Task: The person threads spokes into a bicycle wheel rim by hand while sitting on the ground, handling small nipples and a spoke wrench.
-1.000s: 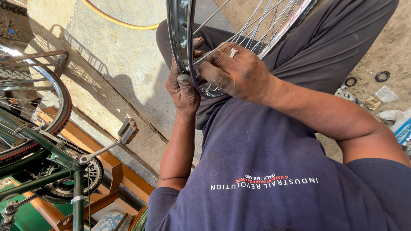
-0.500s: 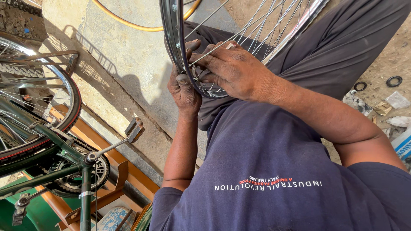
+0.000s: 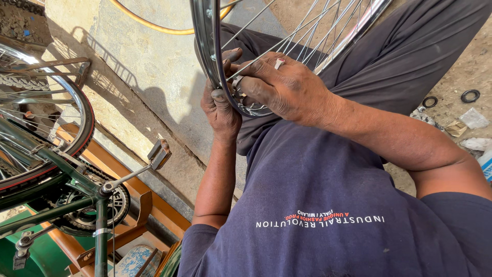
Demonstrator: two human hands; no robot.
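A bare silver bicycle wheel rim (image 3: pixel 204 46) with thin steel spokes (image 3: pixel 318 31) stands upright over my lap, against my dark trousers. My left hand (image 3: pixel 220 110) grips the rim's lower edge from below, thumb pressed on the metal. My right hand (image 3: pixel 287 87), with a ring on one finger, reaches across from the right. Its fingertips pinch a spoke where it meets the rim, just above my left hand. Whether a small tool sits between those fingers is hidden.
A green bicycle frame (image 3: pixel 97 220) with a pedal (image 3: pixel 159 154), chainring (image 3: pixel 87 210) and a spoked wheel (image 3: pixel 46 128) stands at the left on an orange stand. A yellow hoop (image 3: pixel 154 25) lies on the concrete. Black rubber rings (image 3: pixel 469 95) and scraps lie on the ground at the right.
Both hands stay on the same spot of the rim. The right hand's fingers have shifted slightly on the spoke, and the wheel sits a little lower in the view.
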